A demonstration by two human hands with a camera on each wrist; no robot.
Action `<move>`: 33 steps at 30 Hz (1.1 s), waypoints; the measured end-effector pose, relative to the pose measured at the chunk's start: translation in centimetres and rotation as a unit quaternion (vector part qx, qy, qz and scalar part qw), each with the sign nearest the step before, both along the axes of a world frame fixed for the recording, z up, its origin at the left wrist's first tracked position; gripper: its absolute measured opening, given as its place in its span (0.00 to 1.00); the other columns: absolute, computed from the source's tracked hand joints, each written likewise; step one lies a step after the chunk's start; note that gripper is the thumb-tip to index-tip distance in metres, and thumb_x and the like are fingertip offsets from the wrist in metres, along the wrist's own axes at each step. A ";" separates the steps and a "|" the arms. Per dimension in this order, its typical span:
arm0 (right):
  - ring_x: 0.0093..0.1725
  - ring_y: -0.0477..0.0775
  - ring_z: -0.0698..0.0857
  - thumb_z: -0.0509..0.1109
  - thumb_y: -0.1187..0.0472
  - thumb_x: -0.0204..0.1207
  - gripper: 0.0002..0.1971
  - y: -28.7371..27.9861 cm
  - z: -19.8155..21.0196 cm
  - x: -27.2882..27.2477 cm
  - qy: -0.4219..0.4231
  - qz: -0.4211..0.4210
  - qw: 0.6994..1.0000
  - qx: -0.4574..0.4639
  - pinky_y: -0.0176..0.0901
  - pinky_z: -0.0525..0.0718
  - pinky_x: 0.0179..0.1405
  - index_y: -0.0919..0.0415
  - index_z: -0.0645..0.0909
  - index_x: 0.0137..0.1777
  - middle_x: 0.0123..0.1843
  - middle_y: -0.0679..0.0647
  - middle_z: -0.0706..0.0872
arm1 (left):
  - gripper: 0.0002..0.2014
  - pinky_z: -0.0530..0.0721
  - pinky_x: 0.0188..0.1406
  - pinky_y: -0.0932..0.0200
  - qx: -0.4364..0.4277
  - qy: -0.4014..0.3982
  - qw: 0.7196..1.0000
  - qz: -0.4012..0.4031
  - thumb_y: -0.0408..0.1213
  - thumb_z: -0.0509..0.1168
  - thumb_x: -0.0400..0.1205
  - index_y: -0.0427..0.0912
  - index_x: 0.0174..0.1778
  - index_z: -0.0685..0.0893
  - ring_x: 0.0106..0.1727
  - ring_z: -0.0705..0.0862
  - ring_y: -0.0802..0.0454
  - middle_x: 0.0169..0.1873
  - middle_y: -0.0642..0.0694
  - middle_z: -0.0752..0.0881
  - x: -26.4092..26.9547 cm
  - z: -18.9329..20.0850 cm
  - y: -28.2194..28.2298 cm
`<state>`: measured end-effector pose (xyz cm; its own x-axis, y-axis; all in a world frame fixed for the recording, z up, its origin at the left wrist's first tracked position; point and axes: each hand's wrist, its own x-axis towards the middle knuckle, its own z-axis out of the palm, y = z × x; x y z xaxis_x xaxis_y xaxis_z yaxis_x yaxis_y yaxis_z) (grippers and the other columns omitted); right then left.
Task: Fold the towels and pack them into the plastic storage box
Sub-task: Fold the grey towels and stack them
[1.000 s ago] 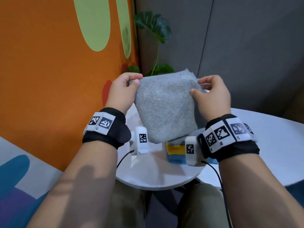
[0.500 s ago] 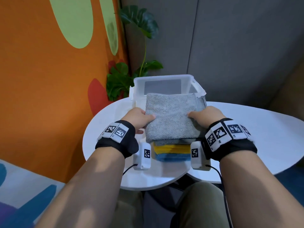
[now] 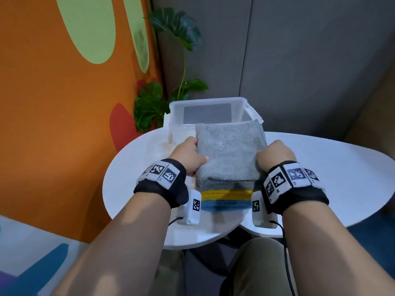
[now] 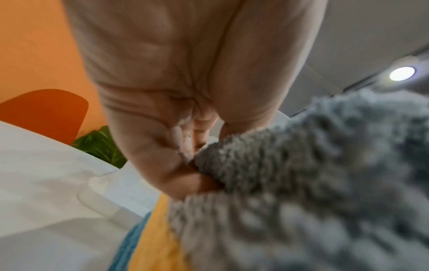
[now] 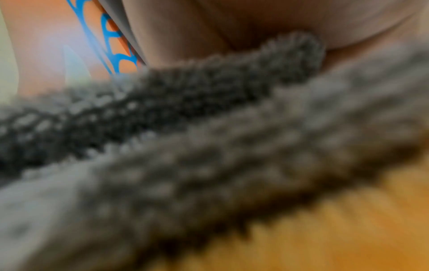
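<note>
Folded grey towel (image 3: 229,150) lies on top of a stack on the white round table (image 3: 136,167). Below it sits another grey layer, then a yellow towel (image 3: 226,194), then a blue towel (image 3: 224,205) at the bottom. Far edge of the grey towel reaches the near rim of the clear plastic box (image 3: 207,112), which stands open at the back of the table.

Left hand (image 3: 188,157) at the towel's left edge: thumb on top, fingers curled under the fold, pinching it. The left wrist view confirms this, grey pile (image 4: 301,165) caught between thumb and fingers.

Right hand (image 3: 274,154) at the right edge, knuckles up, fingers tucked down around the towel's side. The right wrist view is blurred; a grey fold (image 5: 209,91) runs against the palm, yellow below.

Potted plant (image 3: 149,105) behind the table, beside an orange wall (image 3: 53,114).
</note>
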<state>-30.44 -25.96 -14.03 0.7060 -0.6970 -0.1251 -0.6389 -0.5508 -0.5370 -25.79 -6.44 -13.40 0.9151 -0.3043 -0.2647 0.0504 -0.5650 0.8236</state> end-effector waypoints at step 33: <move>0.48 0.58 0.80 0.53 0.52 0.85 0.13 12.6 -1.2 1.8 0.024 0.242 0.939 0.245 0.54 0.82 0.57 0.60 0.75 0.54 0.44 0.56 0.79 | 0.26 0.66 0.72 0.58 0.305 -0.164 0.930 -0.127 0.51 0.58 0.86 0.50 0.81 0.67 0.78 0.69 0.47 0.78 0.46 0.71 -3.1 4.3 7.7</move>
